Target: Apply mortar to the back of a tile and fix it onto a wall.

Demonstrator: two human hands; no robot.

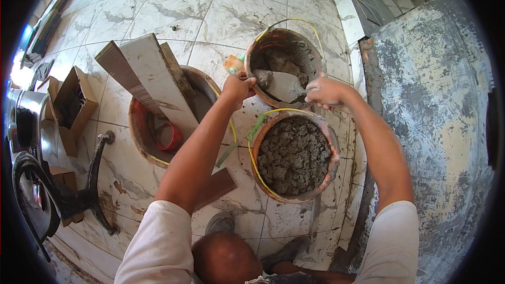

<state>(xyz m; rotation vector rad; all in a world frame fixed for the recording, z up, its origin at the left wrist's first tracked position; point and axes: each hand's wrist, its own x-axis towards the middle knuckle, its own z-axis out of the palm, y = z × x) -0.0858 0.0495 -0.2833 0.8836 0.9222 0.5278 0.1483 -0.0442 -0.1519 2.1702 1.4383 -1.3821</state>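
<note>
My right hand (330, 93) grips a trowel by its handle. The trowel's grey, mortar-smeared blade (284, 86) lies inside the far bucket (249, 62), at the near side of its opening. My left hand (238, 90) is closed on that bucket's left rim, steadying contact at the edge. Grey mortar (286, 62) clings to the bucket's inside and lies in its bottom. Just nearer stands a second bucket (334, 150), filled with lumpy grey mortar (294, 156); its yellow handle hangs to the left.
Left of my left arm, a wide tub (135, 131) holds a red container (168, 137), with tile strips (158, 79) across it. Cardboard boxes (76, 108) and a chair (68, 200) stand farther left. A paint-stained board (436, 115) lies right, beside a ledge.
</note>
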